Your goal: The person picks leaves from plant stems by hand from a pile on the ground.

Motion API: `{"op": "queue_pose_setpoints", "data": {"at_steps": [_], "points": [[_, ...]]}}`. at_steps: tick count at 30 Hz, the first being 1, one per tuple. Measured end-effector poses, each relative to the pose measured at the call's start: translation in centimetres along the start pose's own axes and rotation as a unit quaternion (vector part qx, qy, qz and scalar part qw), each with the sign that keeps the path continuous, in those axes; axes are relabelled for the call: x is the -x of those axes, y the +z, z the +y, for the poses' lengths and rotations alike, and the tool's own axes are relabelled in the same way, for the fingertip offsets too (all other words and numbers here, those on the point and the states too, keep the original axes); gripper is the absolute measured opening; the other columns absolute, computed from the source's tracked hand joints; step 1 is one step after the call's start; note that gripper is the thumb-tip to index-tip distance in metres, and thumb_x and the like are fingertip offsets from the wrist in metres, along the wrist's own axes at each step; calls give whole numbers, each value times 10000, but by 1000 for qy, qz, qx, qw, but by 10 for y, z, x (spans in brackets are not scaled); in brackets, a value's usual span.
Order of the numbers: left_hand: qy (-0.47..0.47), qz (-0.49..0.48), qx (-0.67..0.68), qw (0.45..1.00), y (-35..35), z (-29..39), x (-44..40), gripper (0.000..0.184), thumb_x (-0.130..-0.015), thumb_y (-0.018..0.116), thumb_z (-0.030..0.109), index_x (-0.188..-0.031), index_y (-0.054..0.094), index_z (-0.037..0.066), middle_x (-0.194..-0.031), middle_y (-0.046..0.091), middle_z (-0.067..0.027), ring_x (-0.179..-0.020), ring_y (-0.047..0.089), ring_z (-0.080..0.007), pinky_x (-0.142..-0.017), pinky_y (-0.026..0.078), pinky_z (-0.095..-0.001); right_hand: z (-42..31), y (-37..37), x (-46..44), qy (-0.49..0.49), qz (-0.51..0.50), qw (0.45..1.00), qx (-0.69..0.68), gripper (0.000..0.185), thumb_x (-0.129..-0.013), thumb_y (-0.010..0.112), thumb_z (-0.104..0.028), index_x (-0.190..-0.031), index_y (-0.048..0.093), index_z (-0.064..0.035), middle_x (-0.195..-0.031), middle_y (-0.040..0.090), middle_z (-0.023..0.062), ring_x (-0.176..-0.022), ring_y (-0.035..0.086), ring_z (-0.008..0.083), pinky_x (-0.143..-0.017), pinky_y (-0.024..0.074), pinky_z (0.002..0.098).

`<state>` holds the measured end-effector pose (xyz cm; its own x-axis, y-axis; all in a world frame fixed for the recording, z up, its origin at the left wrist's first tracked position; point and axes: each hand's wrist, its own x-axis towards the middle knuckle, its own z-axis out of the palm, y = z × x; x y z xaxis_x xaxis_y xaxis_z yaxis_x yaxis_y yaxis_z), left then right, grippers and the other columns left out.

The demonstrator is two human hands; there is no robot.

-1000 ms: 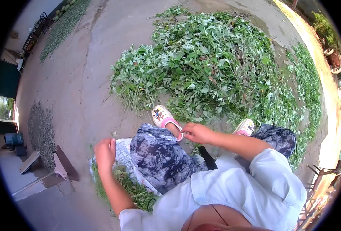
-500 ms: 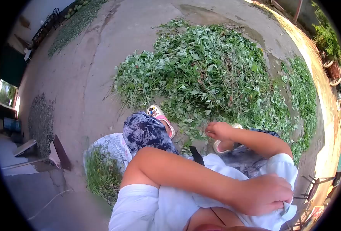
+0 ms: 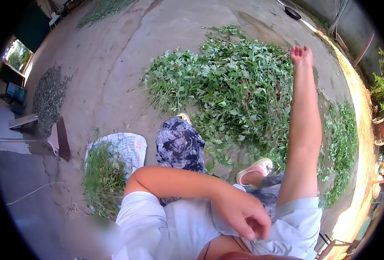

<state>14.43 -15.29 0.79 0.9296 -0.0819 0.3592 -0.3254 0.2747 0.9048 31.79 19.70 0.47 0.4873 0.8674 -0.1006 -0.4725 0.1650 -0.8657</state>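
Note:
A large pile of cut leafy green stalks lies on the concrete in front of my feet. My right arm stretches forward over the pile's right side, and my right hand is raised near its far right edge. Its short-looking fingers are apart, with nothing visible in them. My left hand is in front of my chest, close to the white shirt. Its fingers are loosely bent, with a gap between thumb and fingers and nothing seen between them.
At my left a bunch of thin grass lies on a printed white sack. A broom and a dark heap of dried bits are farther left. More greens lie along the right. A dark pan sits far off.
My right arm has swung from beside my knee to outstretched over the pile. My left hand has come off the right sleeve and moved left across my chest. The view has shifted.

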Motion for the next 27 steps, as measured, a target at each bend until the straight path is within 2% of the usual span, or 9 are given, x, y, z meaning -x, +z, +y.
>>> {"op": "queue_pose_setpoints", "data": {"at_steps": [1,2,4,5,9,15,22,25,27], "points": [[-7,48,-27,998,-9,5,22,235,-837,502,154,-1014,518,0,-904,544,-89,-794,545,-164,-657,442,-281,8,38,31,109,-110,985,-70,172,-795,565,-119,-912,482,-26,-736,495,38,-649,484,137,-638,449,261],[-14,95,-53,994,-20,12,46,255,-850,494,172,-1032,518,-4,-914,546,-84,-806,544,-148,-663,443,-275,15,69,93,-28,-328,940,90,209,-818,560,-175,-949,527,-15,-788,522,31,-697,490,109,-683,438,257],[-139,252,36,957,-36,29,102,238,-840,511,157,-1020,531,2,-866,549,-62,-753,551,-131,-650,442,-255,24,83,212,-90,-648,728,204,220,-794,590,-198,-891,595,-1,-795,583,36,-756,528,123,-682,413,248],[-139,253,39,957,-45,29,127,238,-840,511,157,-1020,531,2,-866,549,-62,-753,551,-131,-650,442,-255,23,77,265,-60,-770,628,101,264,-777,607,-206,-942,581,-1,-876,564,71,-810,530,169,-719,419,276],[-134,666,-37,733,-85,-12,233,184,-850,494,168,-970,545,38,-722,528,2,-514,399,-34,-471,331,-172,66,13,414,134,-881,444,-91,301,-792,574,-205,-997,532,11,-991,520,134,-915,509,275,-772,415,327],[-339,721,-113,593,-102,-92,368,217,-822,518,194,-949,553,21,-746,567,-36,-566,488,-82,-514,409,-226,68,20,401,294,-848,434,-76,148,-800,504,-129,-884,537,-12,-819,531,102,-813,516,222,-688,401,318],[-486,593,-309,563,-202,-179,411,350,-782,540,242,-1065,530,38,-946,592,-164,-862,570,-298,-753,450,-381,100,16,359,307,-851,416,-96,241,-817,489,-217,-940,529,-14,-910,527,137,-861,506,279,-728,401,365],[-498,618,-370,483,-254,-206,391,337,-786,532,238,-1051,524,30,-986,577,-181,-879,560,-324,-767,446,-406,118,6,344,284,-854,427,-90,281,-824,483,-254,-964,526,-14,-949,525,152,-881,502,303,-746,401,384],[-475,710,-376,359,-273,-202,382,297,-801,496,241,-1014,528,37,-980,568,-192,-879,558,-343,-762,441,-428,125,-2,329,270,-853,439,-86,308,-829,479,-279,-980,524,-14,-975,524,162,-895,499,320,-757,401,398]]}}
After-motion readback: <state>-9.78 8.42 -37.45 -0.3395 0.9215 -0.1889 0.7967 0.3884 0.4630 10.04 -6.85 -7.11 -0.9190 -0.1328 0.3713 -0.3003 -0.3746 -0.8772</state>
